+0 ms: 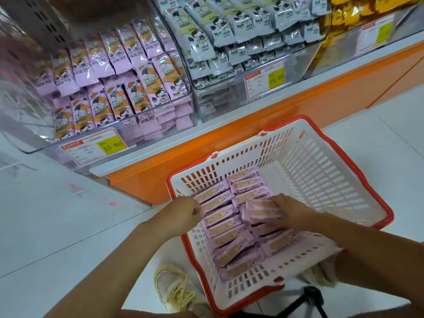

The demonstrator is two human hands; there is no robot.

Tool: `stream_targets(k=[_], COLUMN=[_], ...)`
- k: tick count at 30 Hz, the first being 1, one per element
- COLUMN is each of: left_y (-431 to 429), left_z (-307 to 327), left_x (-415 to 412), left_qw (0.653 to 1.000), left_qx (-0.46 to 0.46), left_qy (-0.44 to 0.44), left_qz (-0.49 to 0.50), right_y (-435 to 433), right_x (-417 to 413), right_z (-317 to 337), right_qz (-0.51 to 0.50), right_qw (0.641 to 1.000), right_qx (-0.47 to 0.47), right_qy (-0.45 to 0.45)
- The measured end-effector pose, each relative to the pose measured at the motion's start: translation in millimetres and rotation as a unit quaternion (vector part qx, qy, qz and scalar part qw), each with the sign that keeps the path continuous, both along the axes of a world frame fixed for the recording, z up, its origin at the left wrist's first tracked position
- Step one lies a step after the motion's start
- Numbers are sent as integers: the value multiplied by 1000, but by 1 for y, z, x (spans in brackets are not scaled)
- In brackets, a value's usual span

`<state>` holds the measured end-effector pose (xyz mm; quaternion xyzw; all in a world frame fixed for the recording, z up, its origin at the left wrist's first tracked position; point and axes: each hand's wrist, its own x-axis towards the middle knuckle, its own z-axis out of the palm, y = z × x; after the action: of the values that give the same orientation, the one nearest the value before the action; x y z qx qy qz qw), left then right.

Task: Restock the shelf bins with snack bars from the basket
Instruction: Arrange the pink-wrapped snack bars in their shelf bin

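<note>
A white basket with a red rim (321, 171) stands on the floor and holds several pink snack bars (227, 235) in rows along its left half. My left hand (185, 212) is at the basket's left rim, fingers curled against the bars' ends. My right hand (291, 212) is inside the basket and grips a small stack of pink bars (261, 211). Above, a clear shelf bin (146, 115) holds rows of the same pink bars (110, 72).
A second clear bin (305, 63) to the right holds grey-white packets, and yellow packets (358, 10) fill a third. Price tags (94, 146) hang on the bin fronts. An orange shelf base (252, 134) runs behind the basket. My shoe (174, 290) is beside the basket's near corner.
</note>
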<state>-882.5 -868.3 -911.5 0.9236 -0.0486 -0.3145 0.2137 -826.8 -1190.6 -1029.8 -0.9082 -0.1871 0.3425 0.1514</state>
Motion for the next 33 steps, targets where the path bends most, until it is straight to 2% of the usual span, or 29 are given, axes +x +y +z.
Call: stream_targets(k=[2,3,4,6,7,8,10,12,14,15,17,19,21,22,23,24,26,28,30,33], left_y=[3,4,4,4,2,-1,-10,-16,-18,-17,-15,-8,2,8,14,19,28,38,48,59], left_z=[1,2,3,12,21,31,55,79,99,106,117,125,131,135,138,142,151,160,168,179], left_x=[0,0,1,3,3,4,7,6,5,4,2,1,1,2,2,3,3,3,3,0], left_qw=[1000,1000,1000,998,996,990,966,927,901,891,877,869,854,843,830,814,778,752,744,723], left_qx=[-2,2,2,-21,-49,-89,-192,-302,-345,-358,-373,-371,-373,-381,-392,-407,-431,-443,-445,-464], left_qy=[1,-2,-6,-25,-29,-28,-22,-26,-51,-63,-81,-100,-132,-145,-154,-157,-165,-180,-196,-219], left_qz=[20,28,31,48,73,108,170,219,258,271,292,311,338,352,367,384,427,453,458,463], right_y=[6,12,19,33,40,48,63,77,87,91,98,109,123,130,137,143,152,165,182,206], right_x=[3,4,4,3,2,0,-7,-14,-19,-21,-22,-25,-28,-31,-32,-33,-29,-23,-17,-7], right_z=[18,33,52,91,109,122,141,155,165,171,183,203,224,234,243,252,262,268,272,283], right_qz=[-119,-179,-239,-333,-359,-363,-322,-280,-258,-252,-261,-286,-317,-303,-253,-183,-51,68,113,111], right_qw=[990,971,930,778,707,660,629,578,516,501,508,561,659,730,799,848,907,922,887,835], right_qx=[45,92,166,330,375,406,430,460,498,513,520,511,502,493,486,477,417,318,271,264], right_qy=[65,130,225,419,480,518,561,613,648,649,635,585,463,363,247,138,-42,-211,-355,-470])
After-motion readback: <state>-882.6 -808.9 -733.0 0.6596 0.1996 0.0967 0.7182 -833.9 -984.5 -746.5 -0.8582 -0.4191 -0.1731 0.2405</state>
